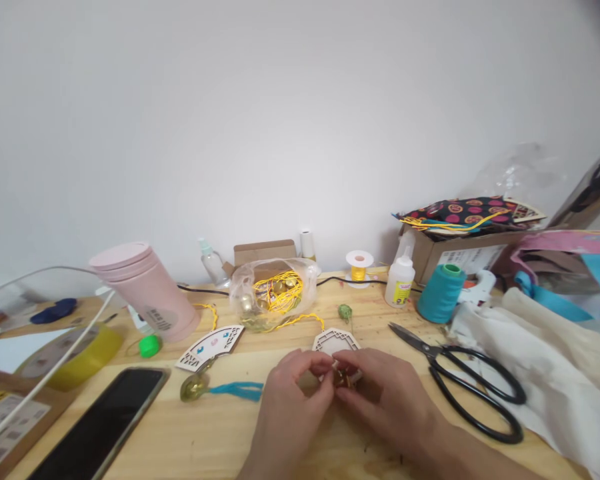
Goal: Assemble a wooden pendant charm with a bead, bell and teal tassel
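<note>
My left hand [300,397] and my right hand [387,397] meet at the front of the table, fingers and thumbs pinched together. Between the fingertips shows a small gold-coloured piece [341,379], largely hidden, so its kind is unclear. Just beyond my fingers lies an octagonal wooden lattice pendant [336,340] with a twisted yellow cord [295,321] running from it. To the left is a fan-shaped wooden pendant [211,348], joined to a brass bell [194,387] with a blue tassel [237,391]. A small green bead or knot [345,312] sits behind the octagonal pendant.
Black-handled scissors [470,373] lie right of my hands, by white cloth [535,360]. Behind stand a teal thread cone [441,293], glue bottle [401,280], yellow thread spool [359,268] and plastic bag [240,287] of bells. Leftward are a pink tumbler [147,290], phone [100,427] and tape roll [93,353].
</note>
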The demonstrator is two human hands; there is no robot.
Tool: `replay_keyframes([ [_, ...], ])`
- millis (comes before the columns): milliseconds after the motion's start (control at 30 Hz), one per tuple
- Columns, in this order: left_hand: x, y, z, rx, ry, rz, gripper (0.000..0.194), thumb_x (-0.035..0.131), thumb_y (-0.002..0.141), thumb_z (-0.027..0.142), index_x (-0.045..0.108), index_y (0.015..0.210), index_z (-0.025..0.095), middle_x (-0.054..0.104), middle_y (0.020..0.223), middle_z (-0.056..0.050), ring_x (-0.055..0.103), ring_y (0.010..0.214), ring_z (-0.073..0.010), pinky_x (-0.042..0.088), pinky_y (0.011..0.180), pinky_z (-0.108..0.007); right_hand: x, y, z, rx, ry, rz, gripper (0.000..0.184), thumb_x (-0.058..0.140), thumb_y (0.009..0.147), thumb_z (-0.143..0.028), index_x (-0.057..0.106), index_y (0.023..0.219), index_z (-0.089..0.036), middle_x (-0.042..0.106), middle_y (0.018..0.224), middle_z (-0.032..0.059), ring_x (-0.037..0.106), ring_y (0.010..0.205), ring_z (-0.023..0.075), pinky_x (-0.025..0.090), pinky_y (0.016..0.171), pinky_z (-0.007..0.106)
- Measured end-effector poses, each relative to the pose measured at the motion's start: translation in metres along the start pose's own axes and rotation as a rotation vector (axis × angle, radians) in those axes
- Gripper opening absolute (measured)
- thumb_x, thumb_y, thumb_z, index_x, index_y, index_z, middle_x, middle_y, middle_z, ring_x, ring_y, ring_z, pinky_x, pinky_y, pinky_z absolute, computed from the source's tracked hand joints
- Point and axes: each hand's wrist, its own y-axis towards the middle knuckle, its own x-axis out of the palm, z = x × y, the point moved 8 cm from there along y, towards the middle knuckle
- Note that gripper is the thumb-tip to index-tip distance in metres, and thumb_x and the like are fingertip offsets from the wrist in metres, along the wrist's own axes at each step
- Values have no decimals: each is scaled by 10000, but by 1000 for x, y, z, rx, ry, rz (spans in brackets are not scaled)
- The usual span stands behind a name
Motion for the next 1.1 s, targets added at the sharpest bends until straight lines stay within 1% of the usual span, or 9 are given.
replay_keyframes([
  [100, -5, 0, 3, 41, 41, 43, 122, 527, 677, 153, 619, 741, 201, 649, 710, -2, 602, 701, -157, 470, 685, -272, -1, 1, 1, 4, 21, 19, 239, 546, 723, -186, 570, 952, -248, 651, 780, -6, 564, 734, 155, 407, 656, 255],
  [233, -9, 0, 4, 75, 38, 65, 112, 531, 685, 165, 613, 750, 204, 649, 719, 4, 602, 698, -149, 474, 679, -261, 0, 3, 1, 22, 36, -4, 236, 523, 724, -136, 580, 911, -267, 632, 746, -25, 545, 709, 142, 389, 626, 243],
  [333, -9, -1, 6, 104, 26, 66, 116, 535, 690, 167, 608, 769, 209, 649, 737, 8, 604, 716, -146, 474, 691, -256, 1, 3, 2, 44, 46, -12, 202, 536, 728, -166, 588, 900, -258, 615, 717, -21, 531, 685, 141, 380, 602, 240],
  [500, -5, -4, 13, 154, 23, 34, 125, 535, 697, 160, 603, 786, 216, 642, 770, 6, 594, 757, -145, 464, 715, -255, 0, 4, 1, 48, 71, -20, 97, 532, 756, -226, 623, 790, -226, 618, 686, -5, 520, 667, 145, 370, 590, 244],
  [633, -2, -6, 16, 160, 8, 13, 127, 522, 711, 160, 591, 800, 219, 631, 782, 4, 580, 773, -148, 454, 726, -265, -1, 6, 1, 42, 139, -18, 129, 514, 780, -231, 640, 769, -208, 634, 713, 11, 529, 697, 146, 377, 637, 252],
  [767, 2, -5, 13, 126, -16, -42, 147, 528, 721, 201, 570, 859, 227, 615, 823, -1, 559, 811, -160, 435, 758, -290, -2, 8, 3, 49, 264, -15, 159, 494, 801, -247, 645, 775, -203, 635, 721, 7, 541, 704, 133, 385, 651, 235],
  [833, 5, -4, 11, 96, -27, -72, 157, 545, 712, 216, 564, 867, 230, 608, 858, -6, 547, 841, -170, 421, 781, -305, -3, 8, 6, 79, 332, -5, 178, 492, 802, -258, 648, 746, -194, 630, 702, 6, 543, 687, 129, 392, 640, 225],
  [967, 11, -4, 4, 34, -40, -118, 152, 564, 690, 205, 557, 839, 232, 598, 861, -7, 538, 834, -181, 417, 766, -317, -3, 7, 17, 216, 458, 21, 186, 524, 772, -265, 656, 684, -168, 611, 658, 8, 539, 638, 126, 402, 586, 205],
  [1100, 13, -4, 4, 53, 0, -118, 140, 579, 667, 196, 562, 803, 227, 590, 846, -12, 530, 828, -192, 420, 745, -318, -1, 7, 24, 309, 575, 39, 178, 556, 738, -269, 640, 636, -150, 598, 616, 1, 538, 598, 122, 411, 556, 197],
])
